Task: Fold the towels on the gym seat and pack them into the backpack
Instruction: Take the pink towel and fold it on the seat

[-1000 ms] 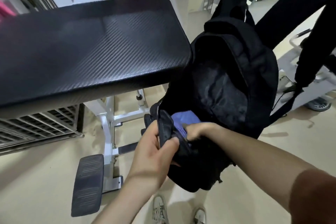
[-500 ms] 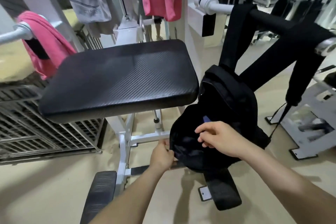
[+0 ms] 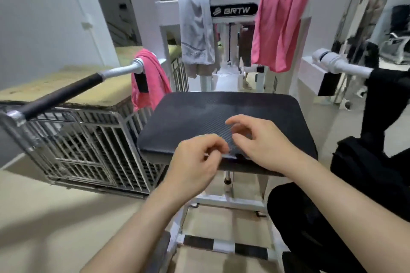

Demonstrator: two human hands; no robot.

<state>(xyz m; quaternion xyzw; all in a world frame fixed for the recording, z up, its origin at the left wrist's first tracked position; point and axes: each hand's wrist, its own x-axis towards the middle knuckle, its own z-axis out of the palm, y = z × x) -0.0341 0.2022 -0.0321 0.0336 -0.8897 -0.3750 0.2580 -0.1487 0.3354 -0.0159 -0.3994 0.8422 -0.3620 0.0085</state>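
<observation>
Item 1, left hand (image 3: 195,162): I see it over the near edge of the gym seat (image 3: 221,108), fingers loosely curled and holding nothing. Half a second ago it gripped the rim of the backpack's opening; it has let go.

Item 2, right hand (image 3: 264,142): beside the left hand and slightly further in over the seat pad, fingers spread and bent, also holding nothing. It was at the mouth of the bag before and has left it.

Item 3, backpack (image 3: 366,162): black, to the right of the seat, its straps running up to the right handle (image 3: 341,66). It sits nearer the right edge of my view than before, and I can no longer see the opening or the blue cloth that showed inside it.

Item 4, pink towel (image 3: 148,77): draped over the inner end of the left handle (image 3: 66,91), just left of the seat.

Item 5, grey towel (image 3: 197,35): hung on the machine's white crossbar behind the seat.

Item 6, second pink towel (image 3: 277,26): on the same crossbar, right of the grey one, more fully in view now.

Item 7, wire cage (image 3: 88,139): on the floor left of the seat.
</observation>
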